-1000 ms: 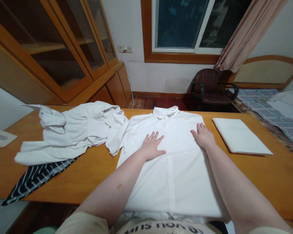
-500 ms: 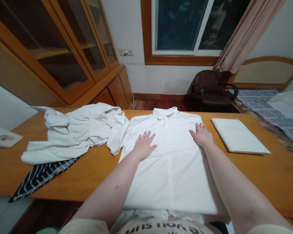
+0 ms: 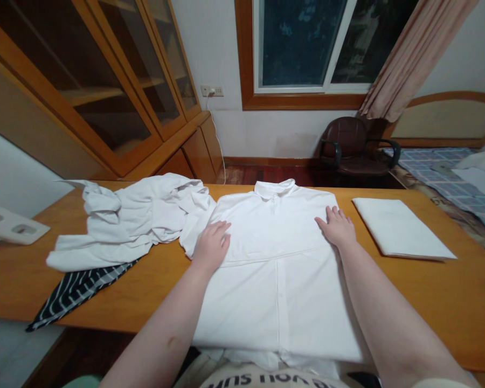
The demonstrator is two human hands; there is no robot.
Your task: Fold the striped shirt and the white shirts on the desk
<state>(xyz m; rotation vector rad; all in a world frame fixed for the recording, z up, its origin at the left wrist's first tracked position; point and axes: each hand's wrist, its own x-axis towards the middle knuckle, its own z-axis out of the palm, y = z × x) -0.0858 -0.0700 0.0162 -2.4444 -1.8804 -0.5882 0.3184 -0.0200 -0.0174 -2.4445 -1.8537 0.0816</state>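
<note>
A white collared shirt (image 3: 262,291) lies spread on the wooden table (image 3: 420,291), collar at the far side and its lower part reaching the near edge by my body. My left hand (image 3: 211,243) rests on the shirt's left side near the sleeve, fingers stretched out and holding nothing. On the right side, below the shoulder, my right hand (image 3: 337,226) lies flat with fingers apart. A crumpled white garment (image 3: 133,215) sits left of the shirt, touching its left sleeve. Beneath that garment a black-and-white striped cloth (image 3: 76,291) pokes out.
A folded white item (image 3: 402,229) lies at the table's right. At the far left is a white plastic object with slots (image 3: 14,229). Beyond the table stand a glass-door cabinet (image 3: 117,108), a dark armchair (image 3: 347,145) and a bed (image 3: 448,178).
My left hand has slid left across the shirt, from its chest area to the side by the sleeve. The right hand stays in place. The view has shifted slightly.
</note>
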